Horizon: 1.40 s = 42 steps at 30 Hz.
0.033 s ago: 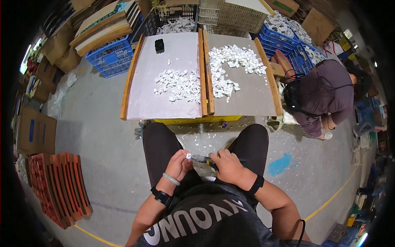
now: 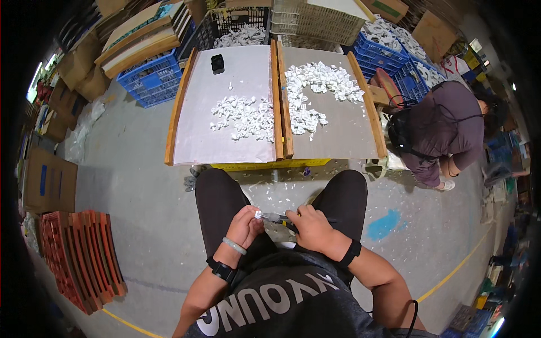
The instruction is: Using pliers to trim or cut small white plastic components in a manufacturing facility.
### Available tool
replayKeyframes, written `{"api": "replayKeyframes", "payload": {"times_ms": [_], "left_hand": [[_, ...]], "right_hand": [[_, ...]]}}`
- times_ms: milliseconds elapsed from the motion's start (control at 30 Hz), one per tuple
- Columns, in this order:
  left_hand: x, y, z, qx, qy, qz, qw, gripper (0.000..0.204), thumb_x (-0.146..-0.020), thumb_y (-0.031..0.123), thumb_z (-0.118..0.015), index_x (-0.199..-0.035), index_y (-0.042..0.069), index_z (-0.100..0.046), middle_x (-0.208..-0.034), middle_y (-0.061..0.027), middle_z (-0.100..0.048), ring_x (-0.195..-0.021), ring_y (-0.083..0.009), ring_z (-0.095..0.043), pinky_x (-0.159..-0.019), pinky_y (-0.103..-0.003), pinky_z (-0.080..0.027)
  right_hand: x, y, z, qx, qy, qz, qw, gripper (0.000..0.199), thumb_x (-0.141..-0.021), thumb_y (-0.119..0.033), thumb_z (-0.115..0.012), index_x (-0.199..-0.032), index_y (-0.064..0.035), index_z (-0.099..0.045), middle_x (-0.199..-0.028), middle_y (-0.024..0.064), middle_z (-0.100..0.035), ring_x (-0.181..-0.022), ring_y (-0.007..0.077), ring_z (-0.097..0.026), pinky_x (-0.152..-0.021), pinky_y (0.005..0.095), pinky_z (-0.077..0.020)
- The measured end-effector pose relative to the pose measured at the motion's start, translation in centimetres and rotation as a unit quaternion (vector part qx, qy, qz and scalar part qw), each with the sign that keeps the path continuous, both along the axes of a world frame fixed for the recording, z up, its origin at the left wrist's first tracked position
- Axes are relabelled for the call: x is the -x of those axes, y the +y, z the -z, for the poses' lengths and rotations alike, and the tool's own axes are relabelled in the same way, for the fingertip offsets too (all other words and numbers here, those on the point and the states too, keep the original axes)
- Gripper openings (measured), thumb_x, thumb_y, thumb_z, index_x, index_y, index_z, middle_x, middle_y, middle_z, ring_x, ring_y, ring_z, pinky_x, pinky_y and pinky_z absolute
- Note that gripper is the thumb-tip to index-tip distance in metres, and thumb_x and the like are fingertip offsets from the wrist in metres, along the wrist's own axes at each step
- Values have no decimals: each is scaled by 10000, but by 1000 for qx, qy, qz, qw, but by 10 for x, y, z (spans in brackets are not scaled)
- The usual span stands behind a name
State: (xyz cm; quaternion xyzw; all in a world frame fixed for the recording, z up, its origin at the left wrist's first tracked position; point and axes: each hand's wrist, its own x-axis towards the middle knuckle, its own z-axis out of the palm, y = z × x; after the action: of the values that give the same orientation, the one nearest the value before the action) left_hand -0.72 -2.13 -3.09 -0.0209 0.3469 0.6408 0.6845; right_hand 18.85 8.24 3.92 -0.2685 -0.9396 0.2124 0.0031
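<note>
While the person sits low in the lower middle of the frame, knees apart, both hands meet over the lap. The left hand (image 2: 243, 225) is closed, pinching a small white piece (image 2: 258, 214) at its fingertips, just right of the hand & touching it. The right hand (image 2: 309, 228) is wrapped shut round a slim hand tool (image 2: 276, 217), whose long axis runs roughly left-right across the frame, tip pointing left at the white piece. Tip & piece look touching or just about; too small to tell which. So the piece lies to the left of the right hand, betw. the two hands, nearer the left.

Upper middle of the frame: two flat trays w/ wooden rails, side by side. Left tray (image 2: 197, 141) carries a heap of white pieces (image 2: 242, 118) & a small black object (image 2: 217, 63); right tray (image 2: 344, 135) carries a bigger curved heap (image 2: 315, 90). Blue crates (image 2: 149, 79) upper left, red stacked frames (image 2: 84, 253) lower left. Another person (image 2: 445, 129) crouches at the right edge, well apart from the hands
</note>
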Motion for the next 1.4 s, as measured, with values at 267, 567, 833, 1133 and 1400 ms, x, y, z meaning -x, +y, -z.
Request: {"api": "replayKeyframes", "payload": {"times_ms": [267, 567, 833, 1133, 1400], "left_hand": [[-13, 7, -17, 48, 80, 5, 996, 65, -888, 123, -497, -845, 92, -535, -655, -5, -466, -550, -107, -429, -498, -243, -356], [4, -5, 14, -47, 54, 154, 985, 219, -914, 117, -499, -1059, -37, -555, -905, -105, -605, -781, -169, -574, -698, -257, -481], [-2, -12, -1, -82, 67, 204, 973, 126, -921, 118, -536, -976, 5, -528, -801, -65, -558, -667, -135, -523, -589, -241, -444], [-16, -4, -25, -18, 79, 189, 979, 164, -853, 21, -584, -1007, 19, -528, -830, -67, -571, -695, -145, -545, -597, -251, -475], [-5, 0, 15, -21, 11, 114, 993, 182, -919, 107, -479, -1080, 27, -511, -915, -88, -574, -716, -183, -554, -660, -329, -493]], "right_hand": [[-7, 13, 21, 139, -71, -36, 987, 336, -746, -117, -559, -1078, -75, -549, -910, 164, -624, -878, 351, -622, -691, 430, -514], [6, 0, 43, 305, 175, 83, 933, 297, -772, -106, -570, -1052, -23, -521, -889, 239, -596, -868, 422, -571, -733, 437, -449], [49, -5, 67, 534, 220, 106, 809, 96, -834, -61, -592, -849, -40, -499, -623, 59, -579, -495, 107, -566, -428, 239, -437], [36, -4, 73, 467, 221, 129, 846, 150, -776, -95, -635, -861, -23, -535, -659, 52, -549, -500, 117, -510, -446, 289, -417], [34, 14, 66, 580, 154, 201, 774, 194, -821, -140, -607, -992, -69, -549, -647, 4, -551, -510, 86, -488, -458, 251, -408]]}}
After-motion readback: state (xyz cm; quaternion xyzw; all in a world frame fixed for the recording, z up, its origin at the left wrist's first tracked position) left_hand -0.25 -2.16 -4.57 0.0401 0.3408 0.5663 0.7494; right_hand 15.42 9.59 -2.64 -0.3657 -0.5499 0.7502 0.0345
